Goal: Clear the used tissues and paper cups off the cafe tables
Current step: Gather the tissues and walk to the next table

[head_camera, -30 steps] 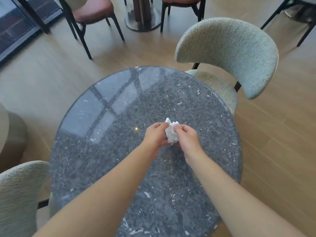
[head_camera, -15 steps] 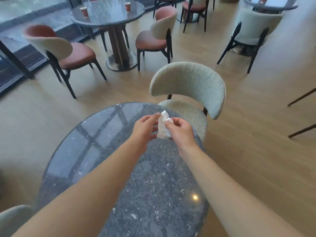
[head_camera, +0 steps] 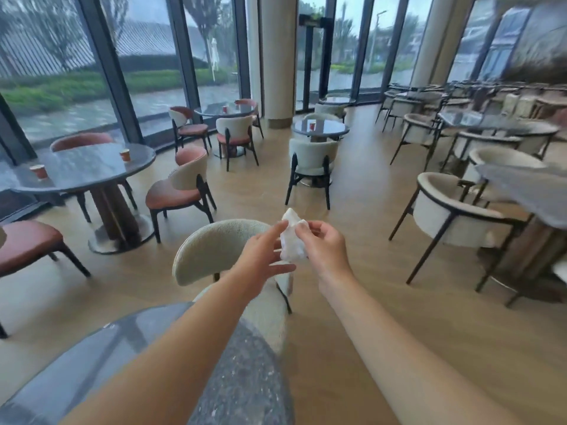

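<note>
— Presently, what has changed at this station?

— One second ago the crumpled tissue (head_camera: pixel 293 240) sat just over the speckled table (head_camera: pixel 239 378), pinched between both hands. Now it is raised clear of the top, at centre frame, above the grey chair back (head_camera: pixel 214 250). The view has also lifted to take in the room. In my judgement this table is cleared and attention is turning to the next one.

— Grip condition?

— The right hand (head_camera: pixel 325 250) is closed on the tissue, fingers curled round its right side. The left hand (head_camera: pixel 264 259) is loosened, fingers extended, one fingertip touching the upper edge of the tissue; it carries no load.

— Arm pose?

— Both forearms reach forward from the lower frame, converging at centre.

— Outstanding work?

— Orange paper cups (head_camera: pixel 125 154) remain on the round table at the left of frame (head_camera: pixel 92 176); further cups show on the tables at upper centre.
</note>
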A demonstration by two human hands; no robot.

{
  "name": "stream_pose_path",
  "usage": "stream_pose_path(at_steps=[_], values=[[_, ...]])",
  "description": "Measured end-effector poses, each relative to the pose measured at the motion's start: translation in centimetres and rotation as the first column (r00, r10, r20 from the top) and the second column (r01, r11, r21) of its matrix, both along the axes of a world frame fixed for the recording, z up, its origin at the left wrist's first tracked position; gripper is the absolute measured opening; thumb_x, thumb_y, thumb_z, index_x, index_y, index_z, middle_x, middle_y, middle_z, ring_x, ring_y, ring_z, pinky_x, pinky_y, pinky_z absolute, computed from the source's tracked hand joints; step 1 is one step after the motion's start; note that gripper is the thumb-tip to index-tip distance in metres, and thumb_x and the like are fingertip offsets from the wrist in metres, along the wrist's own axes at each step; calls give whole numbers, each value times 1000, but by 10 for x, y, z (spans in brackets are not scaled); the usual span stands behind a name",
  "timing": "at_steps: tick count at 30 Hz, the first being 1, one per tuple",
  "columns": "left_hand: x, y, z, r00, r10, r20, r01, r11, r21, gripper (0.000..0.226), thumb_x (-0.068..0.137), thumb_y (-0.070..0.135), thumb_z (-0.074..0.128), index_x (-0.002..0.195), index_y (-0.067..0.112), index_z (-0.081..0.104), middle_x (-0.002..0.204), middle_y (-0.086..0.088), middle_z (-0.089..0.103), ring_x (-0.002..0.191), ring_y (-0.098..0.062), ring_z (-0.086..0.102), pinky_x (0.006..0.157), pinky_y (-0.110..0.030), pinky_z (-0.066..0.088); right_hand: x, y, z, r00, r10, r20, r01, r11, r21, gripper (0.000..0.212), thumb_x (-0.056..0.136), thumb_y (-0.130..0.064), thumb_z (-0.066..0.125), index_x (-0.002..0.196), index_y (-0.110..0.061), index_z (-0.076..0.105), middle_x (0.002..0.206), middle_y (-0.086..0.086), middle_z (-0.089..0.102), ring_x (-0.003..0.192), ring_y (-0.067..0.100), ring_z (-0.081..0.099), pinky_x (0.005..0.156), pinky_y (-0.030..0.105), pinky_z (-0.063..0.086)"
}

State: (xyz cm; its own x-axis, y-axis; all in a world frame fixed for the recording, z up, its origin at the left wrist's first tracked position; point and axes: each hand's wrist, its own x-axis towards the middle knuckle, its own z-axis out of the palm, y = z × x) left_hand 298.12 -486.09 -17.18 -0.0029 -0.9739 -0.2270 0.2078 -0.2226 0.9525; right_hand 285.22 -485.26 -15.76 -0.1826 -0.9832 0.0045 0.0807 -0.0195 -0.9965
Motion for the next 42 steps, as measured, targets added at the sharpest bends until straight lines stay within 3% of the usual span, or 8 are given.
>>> stream_pose_path(at_steps=[10, 14, 19, 24, 29, 35, 38, 42], values=[[-220, -72, 55, 952, -305, -11, 302, 947, -106, 32, 97, 39, 69, 117, 14, 73, 101, -12, 79, 85, -25, 78, 65, -35, 62, -215, -44, 53, 950, -312, -1, 309, 944, -118, 5, 92, -22, 69, 87, -22, 68, 83, -7, 71, 64, -1, 66, 49, 8, 46], [-299, -98, 66, 929, -369, 23, 367, 911, -191, 22, 87, 25, 76, 107, 16, 78, 96, -11, 79, 81, -23, 76, 68, -35, 62, -294, -67, 63, 930, -367, -23, 361, 924, -128, 4, 89, -18, 69, 92, -21, 68, 87, -6, 70, 76, 7, 66, 58, 14, 46], [-371, -131, 71, 931, -356, 85, 366, 906, -215, 16, 97, 13, 66, 110, 13, 75, 98, -11, 77, 84, -22, 74, 69, -31, 60, -364, -95, 69, 927, -374, -15, 369, 920, -131, 10, 89, -17, 69, 85, -27, 69, 80, -14, 73, 75, 1, 67, 67, 20, 52], [-414, -190, 83, 928, -354, 113, 371, 904, -214, 13, 96, 16, 70, 108, 12, 72, 106, -13, 75, 91, -25, 73, 66, -28, 58, -409, -145, 78, 928, -371, 19, 371, 919, -131, 12, 92, -18, 69, 88, -29, 71, 78, -15, 74, 74, 1, 69, 74, 23, 56], [-444, -265, 77, 932, -342, 121, 362, 903, -233, 19, 95, 18, 72, 108, 5, 68, 97, -9, 75, 81, -19, 73, 60, -26, 58, -435, -212, 76, 904, -427, 10, 425, 895, -136, 21, 93, -24, 71, 113, -21, 67, 98, -9, 72, 92, 7, 68, 85, 30, 58], [-465, -367, 87, 931, -353, 99, 366, 896, -253, 21, 100, 23, 63, 108, 5, 72, 100, -14, 72, 80, -23, 70, 59, -27, 58, -451, -315, 85, 903, -427, -46, 419, 899, -128, 16, 94, -16, 68, 107, -24, 62, 91, -14, 66, 81, 2, 62, 78, 25, 54], [-467, -410, 92, 932, -354, 76, 361, 900, -243, 24, 102, 23, 58, 115, 6, 69, 107, -20, 71, 81, -25, 71, 58, -27, 58, -452, -361, 90, 911, -406, -73, 397, 910, -118, 15, 94, -19, 69, 107, -22, 65, 98, -6, 70, 89, 9, 66, 84, 32, 57], [-473, -471, 93, 941, -333, 66, 338, 901, -272, 26, 102, 19, 58, 128, 19, 65, 116, -18, 73, 83, -25, 75, 59, -28, 59, -463, -426, 90, 920, -386, -68, 375, 918, -129, 13, 93, -23, 70, 104, -26, 65, 97, -8, 70, 88, 6, 66, 68, 23, 52]])
